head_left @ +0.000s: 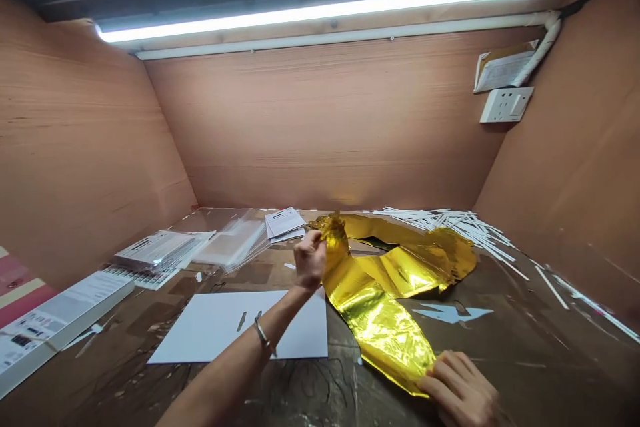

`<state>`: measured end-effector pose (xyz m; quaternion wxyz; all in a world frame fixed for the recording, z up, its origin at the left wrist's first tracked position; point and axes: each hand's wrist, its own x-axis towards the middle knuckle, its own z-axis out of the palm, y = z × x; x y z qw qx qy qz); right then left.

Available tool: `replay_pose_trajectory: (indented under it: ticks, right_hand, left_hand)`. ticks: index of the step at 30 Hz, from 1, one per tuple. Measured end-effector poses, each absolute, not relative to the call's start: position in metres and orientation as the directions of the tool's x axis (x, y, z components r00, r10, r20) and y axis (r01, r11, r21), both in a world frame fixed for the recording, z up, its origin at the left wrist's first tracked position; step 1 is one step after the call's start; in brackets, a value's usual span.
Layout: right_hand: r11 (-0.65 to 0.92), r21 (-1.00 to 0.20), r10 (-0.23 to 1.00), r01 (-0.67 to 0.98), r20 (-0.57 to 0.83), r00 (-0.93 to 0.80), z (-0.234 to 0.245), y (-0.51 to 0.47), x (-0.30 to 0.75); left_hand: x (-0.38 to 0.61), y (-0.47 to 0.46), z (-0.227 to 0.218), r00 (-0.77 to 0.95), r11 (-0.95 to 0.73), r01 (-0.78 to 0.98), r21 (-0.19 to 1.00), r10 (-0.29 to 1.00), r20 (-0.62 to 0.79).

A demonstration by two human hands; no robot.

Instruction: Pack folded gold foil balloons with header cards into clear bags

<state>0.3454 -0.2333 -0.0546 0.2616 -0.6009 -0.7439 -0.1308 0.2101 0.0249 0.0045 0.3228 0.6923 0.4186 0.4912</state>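
Left hand (310, 259) raised and pinching, right hand (457, 390) lying flat.

Right of the gold foil (385, 293), the right hand (457, 390) could cross the table (520, 340); white sticks (450, 223) block behind it.

Workshop booth, plywood walls (320, 127), strip light (325, 13), wall socket (507, 105), worn workbench (525, 333)
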Motion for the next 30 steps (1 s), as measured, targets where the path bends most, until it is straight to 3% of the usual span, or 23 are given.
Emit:
replay_pose_trajectory:
  ticks: [1,3,5,7,10,13,16,20,24,30]
  right_hand:
    - [0.243,-0.127,0.824,0.962,0.55,-0.136,-0.054,-0.233,0.344]
    - [0.258,-0.115,0.82,0.959,0.55,-0.155,-0.054,-0.232,0.342]
    - [0.282,-0.081,0.802,0.956,0.566,-0.189,-0.055,-0.232,0.341]
    - [0.299,-0.058,0.785,0.952,0.583,-0.211,-0.055,-0.233,0.342]
    - [0.315,-0.084,0.789,0.945,0.576,-0.212,-0.054,-0.236,0.343]
    - [0.362,-0.171,0.781,0.916,0.592,-0.198,-0.046,-0.236,0.347]
    - [0.393,-0.326,0.788,0.86,0.6,-0.133,-0.028,-0.224,0.352]
    - [0.337,-0.536,0.891,0.774,0.447,-0.079,0.003,-0.181,0.353]
    - [0.333,-0.637,0.938,0.695,0.297,-0.177,0.017,-0.122,0.34]
    - [0.324,-0.706,0.944,0.63,0.201,-0.261,-0.021,-0.073,0.326]
  left_hand:
    - [0.21,0.008,0.005,0.279,-0.567,0.233,0.79,0.817,0.504]
    - [0.207,-0.028,-0.002,0.551,-0.91,0.098,0.403,0.387,0.74]
    - [0.204,-0.059,-0.016,0.713,-0.995,-0.032,0.095,0.044,0.7]
    - [0.202,-0.079,-0.034,0.799,-0.997,-0.072,-0.023,-0.072,0.597]
    - [0.197,-0.088,-0.054,0.863,-0.996,-0.089,-0.031,-0.092,0.497]
    - [0.191,-0.083,-0.058,0.893,-0.996,-0.08,0.046,-0.051,0.448]
    - [0.181,-0.079,-0.052,0.914,-0.984,-0.071,0.161,0.0,0.406]
    - [0.17,-0.077,-0.044,0.932,-0.956,-0.134,0.261,-0.032,0.361]
    - [0.163,-0.071,-0.044,0.94,-0.948,-0.183,0.259,-0.092,0.327]
    - [0.157,-0.059,-0.046,0.944,-0.939,-0.273,0.207,-0.22,0.247]
